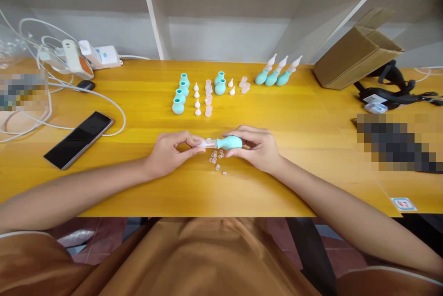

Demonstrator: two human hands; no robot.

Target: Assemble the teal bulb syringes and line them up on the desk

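Bulb (230,142) is pinched in the right hand (258,147); left hand (173,150) at 9 o'clock grips its clear tip (208,144). Beads (217,160) lie just below.

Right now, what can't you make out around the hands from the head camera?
- Head view: joint between teal bulb and clear tip, covered by left hand and right hand fingers.
- Tiny clear pieces on the table: too small to identify.
- Two pixelated patches at the table's left and right ends: blurred.
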